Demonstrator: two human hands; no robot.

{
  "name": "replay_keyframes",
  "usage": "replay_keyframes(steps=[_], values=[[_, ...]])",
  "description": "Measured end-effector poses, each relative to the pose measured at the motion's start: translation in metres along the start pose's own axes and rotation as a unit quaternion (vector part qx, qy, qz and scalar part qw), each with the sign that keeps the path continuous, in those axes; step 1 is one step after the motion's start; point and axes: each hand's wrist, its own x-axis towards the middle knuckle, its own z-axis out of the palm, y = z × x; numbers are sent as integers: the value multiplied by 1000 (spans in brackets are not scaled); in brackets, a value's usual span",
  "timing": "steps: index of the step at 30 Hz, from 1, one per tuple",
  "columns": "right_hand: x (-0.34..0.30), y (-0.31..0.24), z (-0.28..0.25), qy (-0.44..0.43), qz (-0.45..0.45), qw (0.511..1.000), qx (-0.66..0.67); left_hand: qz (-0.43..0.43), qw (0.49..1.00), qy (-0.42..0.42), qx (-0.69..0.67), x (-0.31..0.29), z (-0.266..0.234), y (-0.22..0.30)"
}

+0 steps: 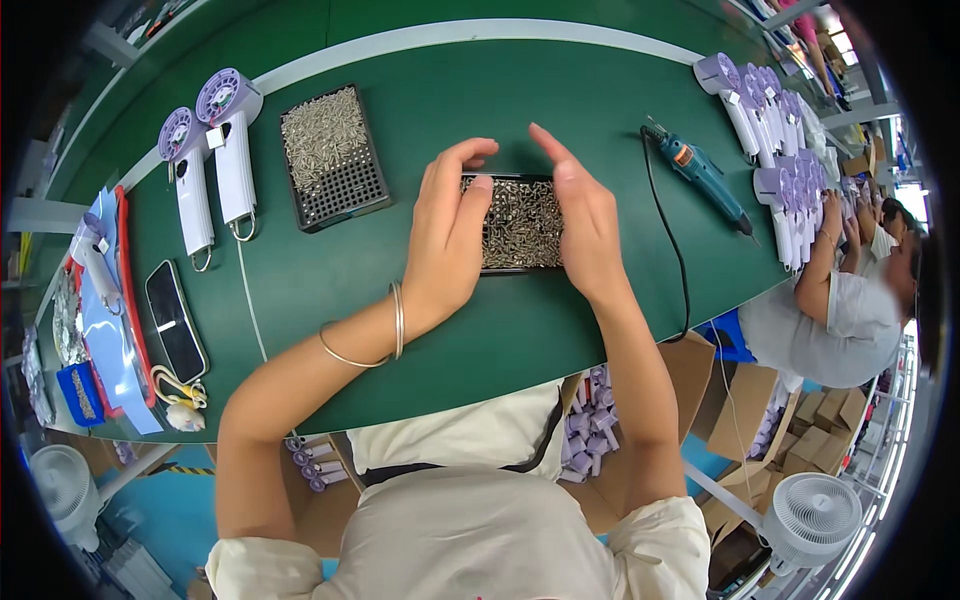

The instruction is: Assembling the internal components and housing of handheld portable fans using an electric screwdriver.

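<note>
A black tray of small metal screws [522,228] lies in front of me on the green table, between my two hands. My left hand [450,225] grips its left side, the thumb along the tray's edge and the fingers curving past the far corner. Against the right side presses my right hand [588,225], its fingers pointing away from me. Further left rests a second black tray [345,205], its far part heaped with screws and its near part showing a grid of holes. A teal electric screwdriver [705,178] lies to the right, its black cord curving toward the table's near edge.
Two purple-and-white handheld fans [232,150] lie at the left, with more fans [785,190] grouped at the right. A phone [176,320] and a red-edged tray [130,290] sit far left. Cartons [690,375] stand below the table. Another person [830,310] works at the right.
</note>
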Motion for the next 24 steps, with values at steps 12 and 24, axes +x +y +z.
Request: replay_keyframes(steps=[12, 24], values=[[-5, 11, -10, 94, 32, 990, 101, 76, 979, -23, 188, 22, 24, 49], [-1, 16, -13, 114, 28, 984, 137, 43, 994, -33, 93, 34, 30, 58]])
